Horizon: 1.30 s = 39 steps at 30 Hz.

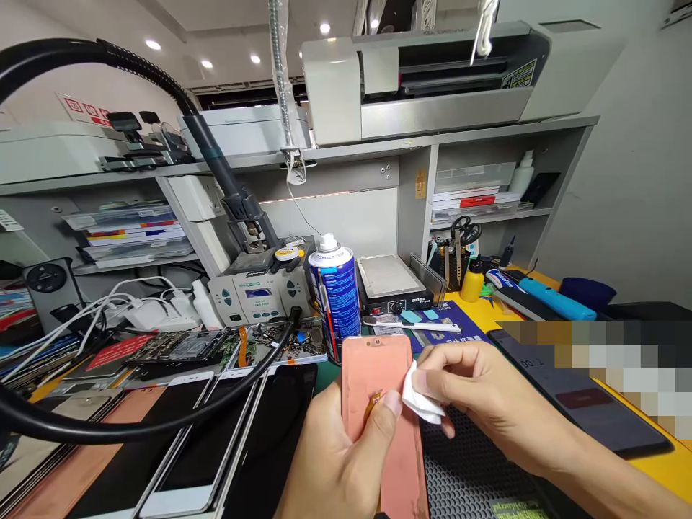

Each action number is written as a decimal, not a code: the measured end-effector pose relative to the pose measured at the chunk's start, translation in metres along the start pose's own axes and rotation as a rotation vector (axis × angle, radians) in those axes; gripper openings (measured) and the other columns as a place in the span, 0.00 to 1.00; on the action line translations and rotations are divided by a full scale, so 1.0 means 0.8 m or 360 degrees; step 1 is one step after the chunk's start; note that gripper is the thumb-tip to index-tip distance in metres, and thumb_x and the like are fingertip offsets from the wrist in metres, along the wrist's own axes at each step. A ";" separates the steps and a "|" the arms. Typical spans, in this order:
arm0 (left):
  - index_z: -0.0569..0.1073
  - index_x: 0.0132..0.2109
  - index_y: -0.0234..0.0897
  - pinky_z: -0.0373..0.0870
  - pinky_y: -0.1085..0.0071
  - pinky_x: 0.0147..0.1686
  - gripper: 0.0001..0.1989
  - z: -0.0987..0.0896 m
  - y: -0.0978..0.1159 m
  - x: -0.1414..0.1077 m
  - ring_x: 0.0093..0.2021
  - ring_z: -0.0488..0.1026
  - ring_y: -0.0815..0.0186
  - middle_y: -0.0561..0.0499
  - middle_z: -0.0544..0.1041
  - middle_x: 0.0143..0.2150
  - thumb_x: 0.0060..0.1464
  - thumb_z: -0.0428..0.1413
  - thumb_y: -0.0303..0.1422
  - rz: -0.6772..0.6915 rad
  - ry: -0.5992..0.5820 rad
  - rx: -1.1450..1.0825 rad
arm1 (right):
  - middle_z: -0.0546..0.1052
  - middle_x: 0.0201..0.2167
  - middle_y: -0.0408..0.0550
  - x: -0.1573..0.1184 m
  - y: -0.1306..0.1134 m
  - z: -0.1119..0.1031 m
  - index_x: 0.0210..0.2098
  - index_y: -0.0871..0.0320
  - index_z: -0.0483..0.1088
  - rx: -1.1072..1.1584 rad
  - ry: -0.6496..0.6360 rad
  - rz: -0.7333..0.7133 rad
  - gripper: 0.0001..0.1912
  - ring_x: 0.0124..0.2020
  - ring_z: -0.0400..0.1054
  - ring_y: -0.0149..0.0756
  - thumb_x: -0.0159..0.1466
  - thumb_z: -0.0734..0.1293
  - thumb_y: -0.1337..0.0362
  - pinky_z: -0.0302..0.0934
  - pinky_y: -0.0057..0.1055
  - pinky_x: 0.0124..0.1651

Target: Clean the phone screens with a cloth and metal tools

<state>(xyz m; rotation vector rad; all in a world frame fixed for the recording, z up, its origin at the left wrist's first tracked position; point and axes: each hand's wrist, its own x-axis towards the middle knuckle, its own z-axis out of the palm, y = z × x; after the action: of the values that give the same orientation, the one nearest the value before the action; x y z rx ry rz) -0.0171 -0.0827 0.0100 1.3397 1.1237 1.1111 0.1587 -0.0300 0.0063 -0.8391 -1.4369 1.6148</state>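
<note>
My left hand [351,447] is wrapped round a phone screen panel [373,367] with a salmon-pink back, held upright and slightly tilted. Its thumb lies across the panel, beside a small orange flex cable [373,405] that it partly covers. Between the thumb and fingers of my right hand [465,382] is a folded white wipe [420,404], which meets the panel's right edge. Under both hands lies a dark, dimpled mat [459,461].
A blue spray can [335,295] stands just behind the panel. Several phone screens [205,432] lie at left beneath a black hose [162,425]. A soldering-type station [259,295] and a heating plate [392,281] stand behind. At right lies a phone [584,396].
</note>
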 end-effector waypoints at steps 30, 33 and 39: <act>0.76 0.47 0.34 0.70 0.72 0.38 0.14 0.002 0.006 -0.002 0.34 0.70 0.65 0.48 0.78 0.41 0.60 0.53 0.37 0.0139 -0.0030 0.0016 | 0.71 0.19 0.42 0.002 -0.001 -0.001 0.23 0.61 0.73 0.0047 0.0016 0.0010 0.15 0.20 0.60 0.27 0.61 0.72 0.58 0.60 0.24 0.23; 0.76 0.46 0.33 0.70 0.70 0.38 0.14 0.002 0.007 -0.001 0.35 0.70 0.63 0.47 0.78 0.40 0.59 0.53 0.37 0.0132 0.0033 0.0014 | 0.71 0.20 0.42 0.001 -0.001 0.000 0.23 0.61 0.72 0.0033 0.0016 0.0020 0.15 0.21 0.61 0.28 0.61 0.72 0.58 0.60 0.25 0.24; 0.77 0.43 0.33 0.70 0.68 0.36 0.16 0.002 0.003 0.001 0.34 0.71 0.61 0.46 0.77 0.36 0.58 0.54 0.42 0.0078 0.0036 -0.0009 | 0.72 0.21 0.42 0.000 0.000 0.002 0.22 0.60 0.70 -0.0090 -0.0065 0.0064 0.17 0.21 0.62 0.28 0.61 0.71 0.56 0.59 0.26 0.25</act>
<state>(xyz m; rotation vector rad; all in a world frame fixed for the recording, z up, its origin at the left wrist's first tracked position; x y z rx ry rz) -0.0149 -0.0820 0.0122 1.3598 1.1084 1.1666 0.1574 -0.0309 0.0063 -0.8768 -1.5089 1.6367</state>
